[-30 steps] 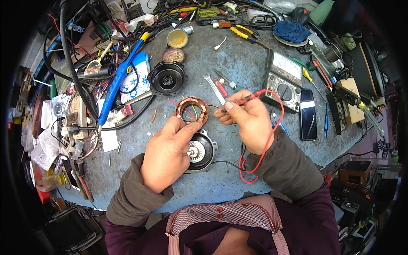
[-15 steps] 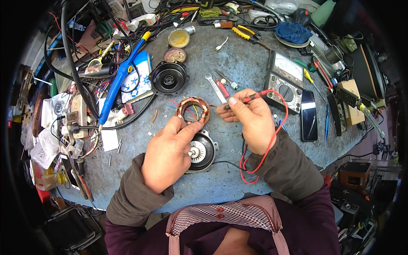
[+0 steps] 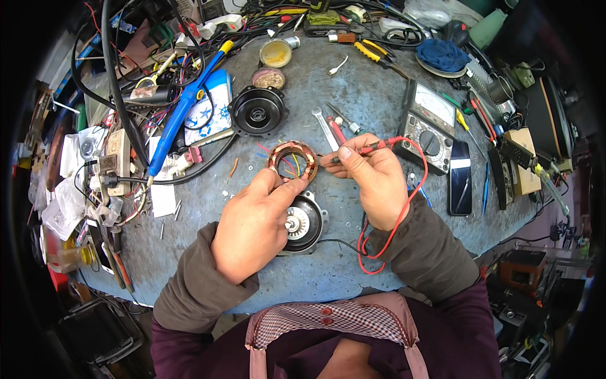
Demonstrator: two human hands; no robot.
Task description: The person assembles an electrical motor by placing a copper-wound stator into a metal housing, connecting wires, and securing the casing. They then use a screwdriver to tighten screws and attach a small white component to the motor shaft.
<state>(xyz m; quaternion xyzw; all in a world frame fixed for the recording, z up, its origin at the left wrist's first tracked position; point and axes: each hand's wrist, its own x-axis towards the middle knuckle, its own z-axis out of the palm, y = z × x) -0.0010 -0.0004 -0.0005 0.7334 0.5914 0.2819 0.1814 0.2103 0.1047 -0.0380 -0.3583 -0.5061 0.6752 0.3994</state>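
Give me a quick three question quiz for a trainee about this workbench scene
1. True or false: the left hand holds the copper motor coil.
2. What does the right hand hold? A) red probe B) a hammer C) a cup
3. Which meter lies right of the right hand: dial type or clamp type?

Key: 1 true. 2 A. 3 dial type, joined to the probe by a red wire.

A blue soldering iron (image 3: 183, 117), a smartphone (image 3: 459, 187) and yellow-handled pliers (image 3: 372, 52) lie apart.
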